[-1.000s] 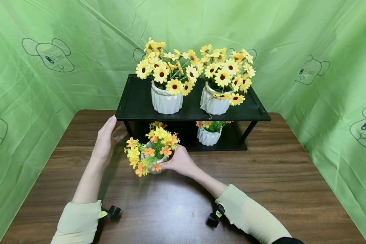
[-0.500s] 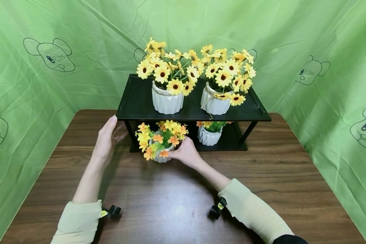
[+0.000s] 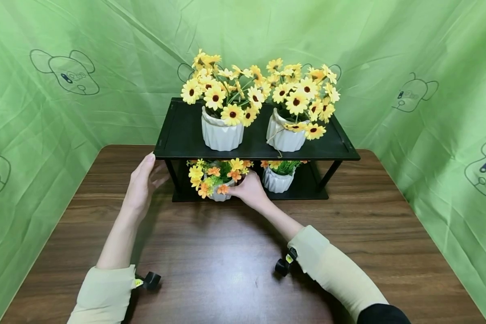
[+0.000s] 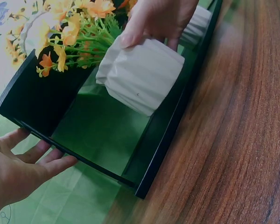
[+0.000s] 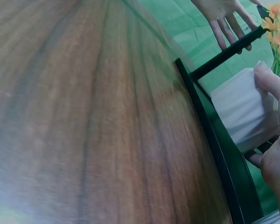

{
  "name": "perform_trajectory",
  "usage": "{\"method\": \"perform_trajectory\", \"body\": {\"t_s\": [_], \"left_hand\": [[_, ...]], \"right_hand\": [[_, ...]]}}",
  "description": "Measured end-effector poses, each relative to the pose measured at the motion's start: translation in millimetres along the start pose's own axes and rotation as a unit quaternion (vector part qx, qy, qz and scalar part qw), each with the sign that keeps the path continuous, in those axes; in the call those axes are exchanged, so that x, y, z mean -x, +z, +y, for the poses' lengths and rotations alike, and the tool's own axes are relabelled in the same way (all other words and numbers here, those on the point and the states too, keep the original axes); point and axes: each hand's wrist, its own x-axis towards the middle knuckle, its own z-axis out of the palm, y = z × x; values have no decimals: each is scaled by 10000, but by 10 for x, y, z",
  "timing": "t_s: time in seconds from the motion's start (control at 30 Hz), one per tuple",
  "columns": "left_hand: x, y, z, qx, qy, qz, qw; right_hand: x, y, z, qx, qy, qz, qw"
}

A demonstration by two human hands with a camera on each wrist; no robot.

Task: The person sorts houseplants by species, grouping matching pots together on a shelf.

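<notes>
My right hand grips a white ribbed pot of yellow and orange artificial flowers, with the thumb at its rim. The pot is at the left part of a black two-tier shelf, between its boards and close over the lower one; whether it touches that board I cannot tell. At the shelf's left front corner my left hand rests with its thumb against the top board's edge. Its fingers lie fairly straight along the side post in the left wrist view.
Two white pots with yellow daisies, one left and one right, stand on the top board. Another small flowerpot is on the lower board, right of my right hand. Wooden table lies in front; green cloth hangs around.
My right hand has carried the flowerpot away from me and slightly right, from in front of the shelf to under its top board. My left hand has stayed at the corner.
</notes>
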Motion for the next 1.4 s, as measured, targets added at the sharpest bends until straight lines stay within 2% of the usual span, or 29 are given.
{"method": "perform_trajectory", "body": {"t_s": [0.17,0.4,0.7,0.9,1.17,1.4], "left_hand": [[-2,2,-2,8,11,-15,10000],[-3,7,-9,7,-6,-20,10000],[-8,17,-2,19,-1,-22,10000],[-5,14,9,30,-16,-23,10000],[-3,5,9,-2,-13,-23,10000],[0,1,5,-21,-21,-25,10000]], "right_hand": [[-97,-14,60,-167,-15,-36,9999],[-173,-20,163,-658,561,-273,9959],[-265,-25,227,-1148,770,-329,9898],[-271,-17,238,-1177,821,-380,9889],[-262,22,230,-1225,574,-452,9898],[-248,44,239,-1047,677,-418,9913]]}}
